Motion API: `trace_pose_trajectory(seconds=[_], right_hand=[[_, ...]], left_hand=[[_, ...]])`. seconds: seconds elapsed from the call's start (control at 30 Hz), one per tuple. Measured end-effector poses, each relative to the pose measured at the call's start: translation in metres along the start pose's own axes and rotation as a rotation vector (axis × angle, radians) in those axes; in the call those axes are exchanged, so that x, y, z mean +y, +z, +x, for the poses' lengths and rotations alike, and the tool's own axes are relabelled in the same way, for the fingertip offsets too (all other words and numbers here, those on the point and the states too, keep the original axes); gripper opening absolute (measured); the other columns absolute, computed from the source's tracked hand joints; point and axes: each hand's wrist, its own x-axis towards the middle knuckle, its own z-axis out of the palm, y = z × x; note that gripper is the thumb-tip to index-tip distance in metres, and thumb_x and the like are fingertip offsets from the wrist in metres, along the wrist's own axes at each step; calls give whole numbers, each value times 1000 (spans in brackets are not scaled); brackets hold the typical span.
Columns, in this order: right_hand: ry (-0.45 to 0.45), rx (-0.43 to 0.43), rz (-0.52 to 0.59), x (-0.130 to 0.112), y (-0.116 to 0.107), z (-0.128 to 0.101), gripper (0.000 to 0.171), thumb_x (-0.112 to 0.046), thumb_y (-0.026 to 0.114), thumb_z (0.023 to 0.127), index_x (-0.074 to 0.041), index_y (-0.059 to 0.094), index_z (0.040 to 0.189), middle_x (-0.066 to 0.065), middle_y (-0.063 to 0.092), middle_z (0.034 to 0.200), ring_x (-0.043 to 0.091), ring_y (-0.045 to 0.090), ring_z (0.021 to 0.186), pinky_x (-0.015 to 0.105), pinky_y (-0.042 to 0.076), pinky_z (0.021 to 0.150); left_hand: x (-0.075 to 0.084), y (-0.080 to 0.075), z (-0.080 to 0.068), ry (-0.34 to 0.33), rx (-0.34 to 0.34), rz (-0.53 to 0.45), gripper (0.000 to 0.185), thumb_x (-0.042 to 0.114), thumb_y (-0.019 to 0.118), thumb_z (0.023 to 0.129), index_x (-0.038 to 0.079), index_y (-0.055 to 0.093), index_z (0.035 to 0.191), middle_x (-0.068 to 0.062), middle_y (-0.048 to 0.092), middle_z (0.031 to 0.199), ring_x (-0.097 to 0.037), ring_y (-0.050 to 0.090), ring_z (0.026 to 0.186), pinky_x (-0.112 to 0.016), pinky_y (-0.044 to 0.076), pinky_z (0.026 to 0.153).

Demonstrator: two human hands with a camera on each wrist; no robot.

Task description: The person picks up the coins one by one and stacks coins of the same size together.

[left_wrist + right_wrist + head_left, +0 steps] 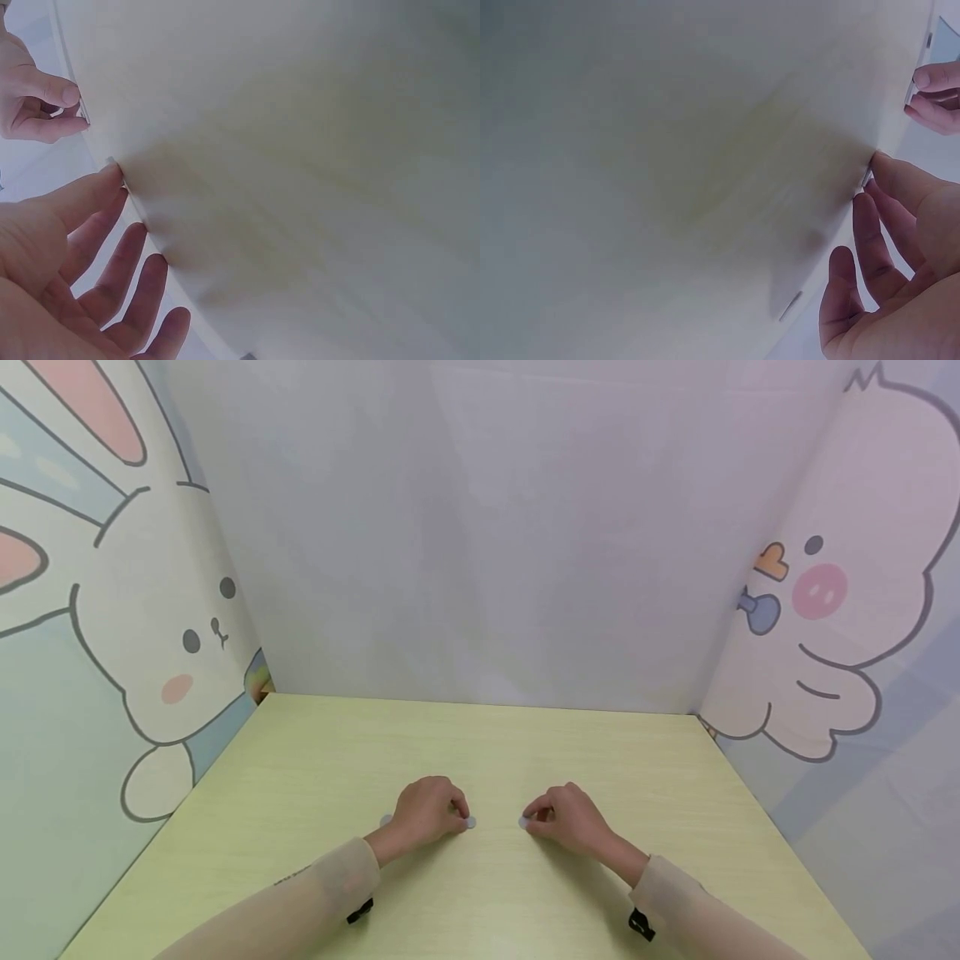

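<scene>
My left hand [429, 808] pinches a small round grey disc [471, 822], thin and coin-like, between thumb and index finger at the tabletop. Across a short gap, my right hand [570, 820] pinches a matching grey disc [522, 822] by its edge. The other fingers of both hands are spread and bent in the wrist views. A third disc [386, 819] lies flat just left of my left wrist. In the right wrist view, another thin grey disc [790, 306] rests on the table below the right hand; that hand seems to hide it in the head view.
The pale yellow wooden table [480, 743] reaches back to a plain whitish cloth [480, 543]. Printed cloth walls stand at both sides, with a rabbit [150, 610] on the left and a white chick-like figure [862, 527] on the right.
</scene>
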Motion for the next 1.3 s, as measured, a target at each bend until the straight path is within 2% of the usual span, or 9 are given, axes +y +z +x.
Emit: trace_pose_trajectory(seconds=[0.33, 1.3], right_hand=[[-8, -5, 15, -1, -1, -2, 7, -16, 88, 88, -17, 85, 95, -14, 67, 76, 1, 53, 68, 24, 45, 64], [10, -16, 38, 2, -2, -3, 8, -17, 87, 89, -19, 85, 96, -16, 68, 77, 2, 54, 69, 25, 46, 66]], left_hand=[[1, -1, 0, -3, -9, -2, 12, 20, 93, 83, 23, 82, 78, 6, 70, 86, -9, 56, 77, -29, 46, 65], [-2, 2, 0, 14, 7, 10, 14, 24, 93, 83, 24, 80, 77, 7, 71, 86, -8, 57, 78, -30, 47, 67]])
